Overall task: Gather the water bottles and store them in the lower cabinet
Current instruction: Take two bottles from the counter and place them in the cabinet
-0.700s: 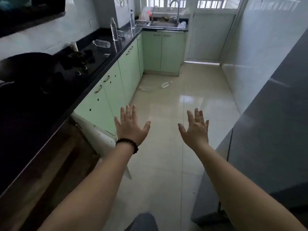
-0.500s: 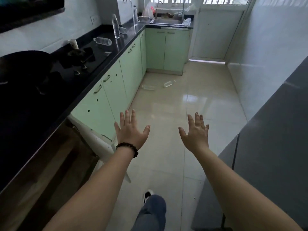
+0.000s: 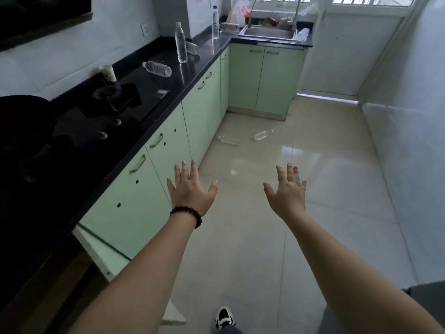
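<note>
Clear water bottles are scattered around the kitchen. One bottle lies on the black counter, a tall one stands behind it with another lying beside it, and a further upright bottle is near the sink. One more bottle rests at the sink's right edge. Two bottles lie on the floor. The lower cabinet door at the near left hangs open. My left hand and my right hand are stretched forward, fingers spread, holding nothing, far from every bottle.
Green lower cabinets run under the black counter, which carries a dark hob and a pan. A steel sink and plastic bags sit at the far end. My shoe is on the tiled floor.
I have stepped forward along the kitchen; counter, bottles and sink look nearer, and the dark unit on the right has left the view. Both hands stay outstretched and spread.
</note>
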Tool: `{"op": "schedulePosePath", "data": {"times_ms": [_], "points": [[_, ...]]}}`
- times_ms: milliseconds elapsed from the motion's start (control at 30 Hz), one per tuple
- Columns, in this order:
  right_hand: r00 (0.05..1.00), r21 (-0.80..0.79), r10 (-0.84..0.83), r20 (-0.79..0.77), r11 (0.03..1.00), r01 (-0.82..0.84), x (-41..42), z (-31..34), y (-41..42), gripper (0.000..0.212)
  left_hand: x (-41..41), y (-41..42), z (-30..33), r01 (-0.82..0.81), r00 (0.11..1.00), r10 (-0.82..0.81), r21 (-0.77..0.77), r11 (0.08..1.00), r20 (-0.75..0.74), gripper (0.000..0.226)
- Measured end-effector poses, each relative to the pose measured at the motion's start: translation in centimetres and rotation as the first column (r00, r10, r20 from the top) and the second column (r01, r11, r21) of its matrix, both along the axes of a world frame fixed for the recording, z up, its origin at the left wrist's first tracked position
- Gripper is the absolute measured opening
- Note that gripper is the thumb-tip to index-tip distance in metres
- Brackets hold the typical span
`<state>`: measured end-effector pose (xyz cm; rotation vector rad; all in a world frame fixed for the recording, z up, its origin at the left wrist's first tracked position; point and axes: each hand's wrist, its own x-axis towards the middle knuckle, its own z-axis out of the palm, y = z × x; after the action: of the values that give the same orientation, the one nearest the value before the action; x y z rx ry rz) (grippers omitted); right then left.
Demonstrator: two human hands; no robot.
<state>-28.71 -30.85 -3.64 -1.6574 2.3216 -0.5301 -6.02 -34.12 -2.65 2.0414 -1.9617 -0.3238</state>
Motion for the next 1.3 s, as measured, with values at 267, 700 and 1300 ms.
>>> {"op": "schedulePosePath", "data": {"times_ms": [267,700,1300], "points": [[0.999,0.004,0.036,0.031,0.999,-0.037,-2.6,0.3,-13.4,0.068,-2.7,-13.1,0.7,-0.030,1.000,0.030,0.012,0.999,0.000,0.085],[0.975,-0.009,0.220,0.022,0.975,-0.220,-11.1,-0.1,-44.3,0.068,-10.3,-40.2,0.7,-0.243,0.970,0.242,-0.021,0.970,-0.005,0.085],[0.861,-0.047,0.509,0.021,0.861,-0.507,-3.8,-0.1,-80.5,0.067,-4.9,-69.2,-0.6,-0.540,0.842,0.538,-0.081,0.838,-0.049,0.085]]}}
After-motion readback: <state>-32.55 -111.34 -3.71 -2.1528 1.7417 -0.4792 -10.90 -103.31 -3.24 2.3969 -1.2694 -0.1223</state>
